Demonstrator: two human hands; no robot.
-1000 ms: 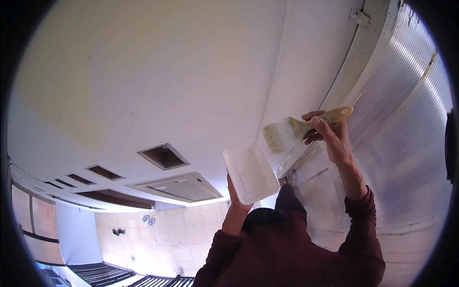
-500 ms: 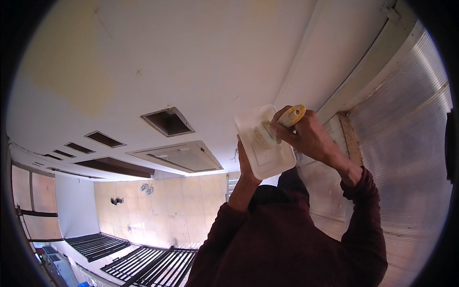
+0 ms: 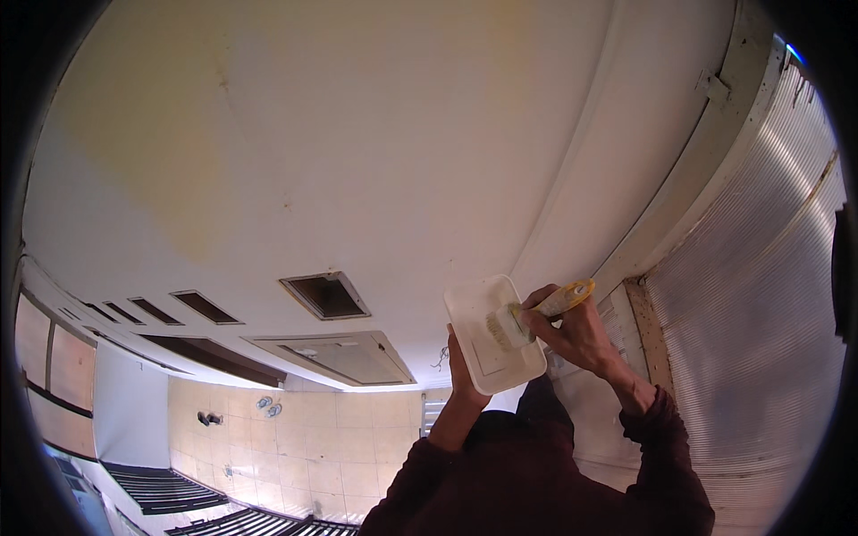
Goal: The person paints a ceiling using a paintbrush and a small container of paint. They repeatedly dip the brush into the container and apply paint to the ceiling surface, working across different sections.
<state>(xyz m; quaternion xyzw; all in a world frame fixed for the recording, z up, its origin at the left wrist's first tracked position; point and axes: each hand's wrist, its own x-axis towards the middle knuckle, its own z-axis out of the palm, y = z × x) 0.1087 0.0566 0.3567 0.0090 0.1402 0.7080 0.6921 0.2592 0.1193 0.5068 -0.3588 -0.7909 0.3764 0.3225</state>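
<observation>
A white rectangular tray (image 3: 474,308) with rounded corners is held up in front of me. My left hand (image 3: 465,371) grips it by its left edge, the fingers partly hidden beneath. In my right hand (image 3: 576,335) is a paintbrush (image 3: 572,297) with a pale, yellow-edged handle. Its bristles lie against the inside of the tray, near the middle. White paint seems to coat the tray's inside, though I cannot tell how much is there.
A white wall (image 3: 375,161) with yellowish patches rises ahead, with a square opening (image 3: 326,295) and a framed window (image 3: 335,355) in it. Corrugated translucent sheeting (image 3: 751,295) stands at the right. Slippers (image 3: 268,406) lie on the tiled floor (image 3: 313,438) below, near black railings (image 3: 161,487).
The view has tilted upward, so the tray, both hands and the wall openings sit lower in it. The brush has turned slightly, its handle pointing more to the right, bristles still in the tray.
</observation>
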